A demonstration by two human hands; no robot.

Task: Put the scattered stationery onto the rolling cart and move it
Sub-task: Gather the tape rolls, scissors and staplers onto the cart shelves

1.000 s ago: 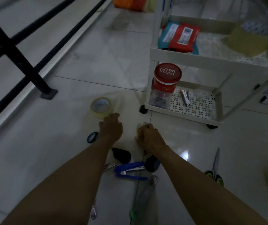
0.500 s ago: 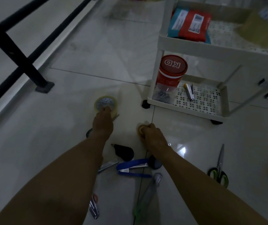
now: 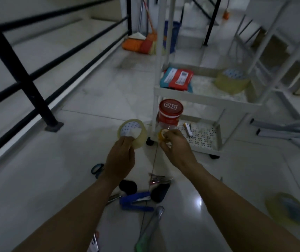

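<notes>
above the floor tiles, just short of the rolling cart's [image 3: 207, 101] near left corner, your left hand [image 3: 121, 159] has its fingers closed on the rim of a clear tape roll [image 3: 132, 132], and your right hand [image 3: 177, 148] pinches a small yellowish tape roll [image 3: 162, 135]. both rolls look light and stiff, likely slick on the outer wrap, so hold them through the core or by the rim. a blue stapler [image 3: 136, 200], some black pieces and another tape roll [image 3: 287, 208] lie on the floor; the stapler probably weighs most, so take it by the body.
</notes>
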